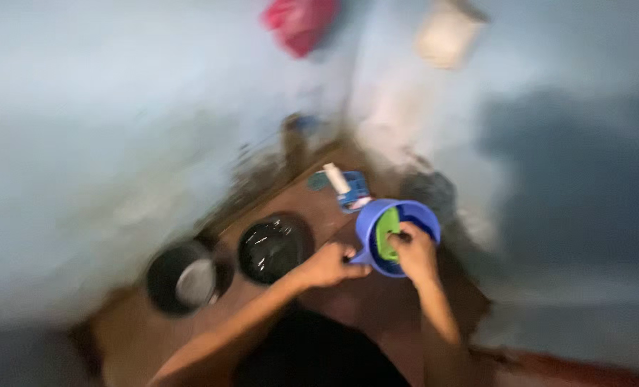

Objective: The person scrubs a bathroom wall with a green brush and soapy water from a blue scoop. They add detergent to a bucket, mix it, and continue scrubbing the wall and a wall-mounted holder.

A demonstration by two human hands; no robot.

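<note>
Blue mug (398, 222) between both hands

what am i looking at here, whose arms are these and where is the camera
There is one picture, taken by a camera worn on a person's head and looking down, so the two bare arms coming up from the bottom edge are that person's own. The picture is blurred by motion.

The left hand holds the rim of a blue plastic mug. The right hand presses a green scrub pad inside it.

On the brown floor beside them stand a round black pan and a dark pot with a grey inside. Behind the mug lies a small blue packet with a white piece on it. Pale blue walls meet in a corner, with something red hanging high up.
</note>
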